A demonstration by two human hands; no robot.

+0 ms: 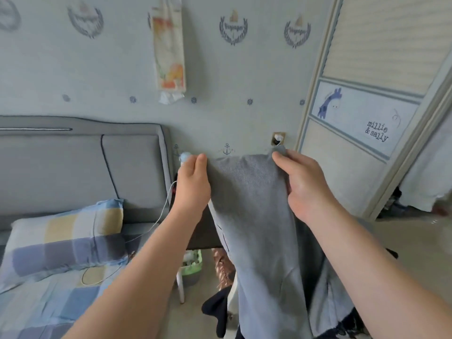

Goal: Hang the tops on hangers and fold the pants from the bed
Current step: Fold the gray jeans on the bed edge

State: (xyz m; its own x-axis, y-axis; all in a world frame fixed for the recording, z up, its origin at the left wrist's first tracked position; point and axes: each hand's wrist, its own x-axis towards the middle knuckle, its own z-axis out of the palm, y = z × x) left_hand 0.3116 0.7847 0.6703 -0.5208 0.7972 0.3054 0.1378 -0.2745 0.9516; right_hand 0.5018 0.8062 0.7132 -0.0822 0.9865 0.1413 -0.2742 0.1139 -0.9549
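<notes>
The grey garment [256, 216] runs off the bottom edge, its lower part blurred; top or pants unclear.

Landmark: a tall printed tissue pouch [168, 45] hung on the wall, white tissue poking from its bottom end.
Wallpaper [117, 77]: pale grey-blue behind the pouch, with laurel crests reading "Voyage" to either side of it.
Anchor motif [227, 149]: printed on the wall, below and right of the pouch.
Wall socket [278, 138]: farther right of the pouch and lower, with a white plug in it.
Sliding door [362, 118]: far right of the pouch, cream slats, a blue giraffe panel lettered "millie & sally".
Checked pillow [66, 236]: well below and left of the pouch, blue, grey and yellow squares.
White cable [156, 221]: below the pouch, trailing down beside the pillow.
Green basket [193, 265]: on the floor, far below the pouch.
</notes>
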